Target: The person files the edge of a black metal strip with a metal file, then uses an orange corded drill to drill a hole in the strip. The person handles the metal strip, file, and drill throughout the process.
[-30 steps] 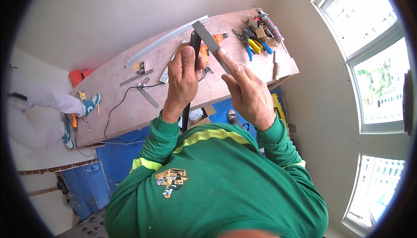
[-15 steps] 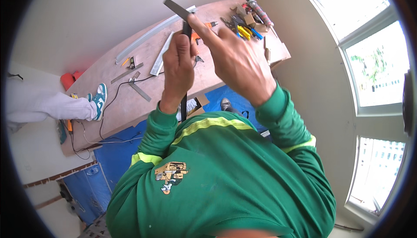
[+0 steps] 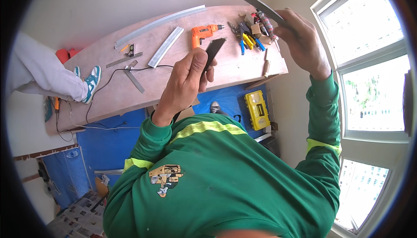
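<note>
My left hand (image 3: 182, 81) is closed around a dark flat metal strip (image 3: 214, 50), its cut end tilting up past the thumb. The strip's lower part is hidden by the hand and sleeve. Up at the right, my right hand (image 3: 300, 40) grips a long grey flat file (image 3: 256, 4) that points up and left. The file is apart from the strip. Beyond the left hand, an orange drill (image 3: 200, 34) lies on the wooden bench (image 3: 117, 83). Several pliers (image 3: 245, 40) with blue and yellow handles lie below the file.
Metal channel pieces (image 3: 167, 46) and squares (image 3: 135, 81) lie on the bench, with a black cable (image 3: 102, 93). A caulking gun (image 3: 266, 25) is at the far right. Another person's sneaker (image 3: 92, 83) rests on the bench's left. A yellow toolbox (image 3: 257, 109) stands on blue floor sheeting (image 3: 117, 140).
My right hand has swung away to the right with the file, off the end of the strip. My left hand has moved slightly right and lower with the strip. The drill and toolbox now show fully.
</note>
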`<state>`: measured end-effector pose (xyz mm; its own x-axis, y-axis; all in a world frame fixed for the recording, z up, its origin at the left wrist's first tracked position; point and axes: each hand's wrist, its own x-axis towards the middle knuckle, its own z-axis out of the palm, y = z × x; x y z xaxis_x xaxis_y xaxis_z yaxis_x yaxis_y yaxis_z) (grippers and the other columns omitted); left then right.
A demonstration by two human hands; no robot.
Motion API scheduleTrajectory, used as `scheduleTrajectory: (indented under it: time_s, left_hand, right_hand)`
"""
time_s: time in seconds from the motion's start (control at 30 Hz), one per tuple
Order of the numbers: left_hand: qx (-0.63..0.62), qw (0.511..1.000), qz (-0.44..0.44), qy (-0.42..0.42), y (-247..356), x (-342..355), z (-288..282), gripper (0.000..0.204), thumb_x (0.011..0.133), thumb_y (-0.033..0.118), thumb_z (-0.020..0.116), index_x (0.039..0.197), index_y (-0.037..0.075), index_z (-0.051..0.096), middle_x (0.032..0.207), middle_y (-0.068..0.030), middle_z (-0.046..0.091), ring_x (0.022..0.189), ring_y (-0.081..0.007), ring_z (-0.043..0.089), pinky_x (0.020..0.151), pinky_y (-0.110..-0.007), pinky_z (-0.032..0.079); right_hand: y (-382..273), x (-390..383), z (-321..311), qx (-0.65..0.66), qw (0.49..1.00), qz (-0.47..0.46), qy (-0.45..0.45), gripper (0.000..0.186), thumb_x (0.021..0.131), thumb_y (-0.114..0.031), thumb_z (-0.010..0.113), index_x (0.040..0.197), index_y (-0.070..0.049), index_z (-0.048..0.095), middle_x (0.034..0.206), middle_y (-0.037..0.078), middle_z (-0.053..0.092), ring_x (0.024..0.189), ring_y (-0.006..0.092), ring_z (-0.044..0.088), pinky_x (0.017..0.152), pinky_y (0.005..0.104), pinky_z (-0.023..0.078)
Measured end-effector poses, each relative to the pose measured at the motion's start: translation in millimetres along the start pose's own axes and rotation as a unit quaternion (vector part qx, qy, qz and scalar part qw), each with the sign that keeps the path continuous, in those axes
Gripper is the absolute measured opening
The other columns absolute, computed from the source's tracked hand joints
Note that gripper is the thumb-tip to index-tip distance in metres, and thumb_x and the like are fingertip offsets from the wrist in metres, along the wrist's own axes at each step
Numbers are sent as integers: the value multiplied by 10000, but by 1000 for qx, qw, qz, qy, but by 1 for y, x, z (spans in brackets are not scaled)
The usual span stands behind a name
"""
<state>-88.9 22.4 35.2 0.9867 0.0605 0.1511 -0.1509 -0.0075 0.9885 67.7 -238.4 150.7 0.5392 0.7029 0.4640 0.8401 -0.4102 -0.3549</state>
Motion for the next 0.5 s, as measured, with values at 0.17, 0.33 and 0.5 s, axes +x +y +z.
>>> scheduleTrajectory:
  time_s: [0.17, 0.33, 0.5]
  left_hand:
    - [-26, 999, -1, -31, -1, 0, 11, 542, 1198, 501, 395, 1059, 36, 636, 696, 20, 493, 602, -79, 424, 552, -288, 370]
    - [56, 997, 18, -42, -2, -2, 18, 429, 1179, 429, 516, 1099, 14, 592, 703, -44, 546, 634, -129, 457, 596, -346, 397]
    - [98, 994, 46, -28, -10, 0, 27, 439, 1166, 434, 544, 1119, 0, 590, 702, -79, 538, 629, -125, 495, 594, -327, 401]
  right_hand:
    - [12, 36, 4, -40, 982, -124, -134, 226, 953, -223, 832, 940, -40, 700, 868, 126, 615, 790, 384, 634, 708, 462, 502]
    - [21, 73, 20, -113, 945, -267, -154, 253, 796, -188, 887, 728, -94, 662, 780, 37, 562, 750, 274, 619, 773, 421, 502]
    - [14, 88, 15, -160, 916, -305, -206, 208, 661, -134, 864, 702, -148, 661, 767, -10, 554, 791, 221, 630, 806, 384, 518]
